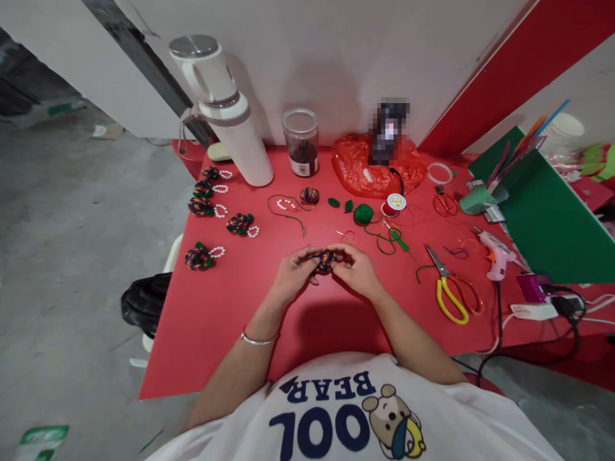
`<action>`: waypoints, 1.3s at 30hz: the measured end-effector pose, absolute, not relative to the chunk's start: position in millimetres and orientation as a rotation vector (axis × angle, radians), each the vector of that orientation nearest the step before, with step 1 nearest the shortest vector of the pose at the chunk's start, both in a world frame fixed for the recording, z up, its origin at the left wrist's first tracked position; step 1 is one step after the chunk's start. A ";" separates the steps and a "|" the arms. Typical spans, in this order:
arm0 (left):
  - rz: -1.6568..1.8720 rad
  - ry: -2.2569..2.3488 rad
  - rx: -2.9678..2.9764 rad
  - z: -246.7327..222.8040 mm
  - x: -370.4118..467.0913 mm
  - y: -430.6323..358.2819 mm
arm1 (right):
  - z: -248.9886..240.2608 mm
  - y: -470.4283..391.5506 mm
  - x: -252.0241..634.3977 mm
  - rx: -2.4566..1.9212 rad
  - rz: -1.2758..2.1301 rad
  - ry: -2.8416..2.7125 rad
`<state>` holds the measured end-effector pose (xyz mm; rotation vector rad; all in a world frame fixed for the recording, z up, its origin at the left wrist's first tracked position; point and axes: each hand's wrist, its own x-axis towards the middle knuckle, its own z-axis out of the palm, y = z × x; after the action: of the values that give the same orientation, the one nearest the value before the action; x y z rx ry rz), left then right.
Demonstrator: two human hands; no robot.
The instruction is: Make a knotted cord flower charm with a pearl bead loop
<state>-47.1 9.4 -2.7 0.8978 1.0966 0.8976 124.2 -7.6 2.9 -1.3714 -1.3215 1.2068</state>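
Between my two hands, just over the red table (230, 307), is a multicolored crocheted yarn flower (325, 260), dark with orange and blue strands. My left hand (298, 272) pinches its left side, and my right hand (354, 267) grips its right side with thumb and fingers. Fingers cover part of the flower's edges. Beyond my hands lie a needle (342, 233) with orange thread, a green yarn ball (363, 214), two green crocheted leaves (334, 202) and a ball of variegated yarn (309, 195). A green-handled crochet hook (398, 241) rests to the right.
Several finished yarn flowers with bead loops (199, 256) sit at left. A white thermos (240, 134), clear jar (302, 144) and red plastic bag (355, 169) stand along the wall. Yellow-and-red-handled scissors (449, 291), pink glue gun (494, 256) and power strip (538, 311) with cables occupy the right.
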 end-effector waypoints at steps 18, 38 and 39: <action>1.019 1.241 1.103 0.4 -40.8 3.0 | 0.5 -7.9 123.5 -1.395 1.154 -1.317; 1.035 1.356 1.231 -1.3 -37.3 -1.1 | 4.0 -10.0 119.7 -1.519 0.909 -1.475; 1.020 1.364 1.211 -2.2 -37.1 -1.9 | 3.8 -10.0 119.7 -1.523 0.889 -1.485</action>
<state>-37.1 -1.9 -2.2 1.2107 1.3642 1.0203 119.7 -10.0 3.8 -1.5233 -1.4851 0.8893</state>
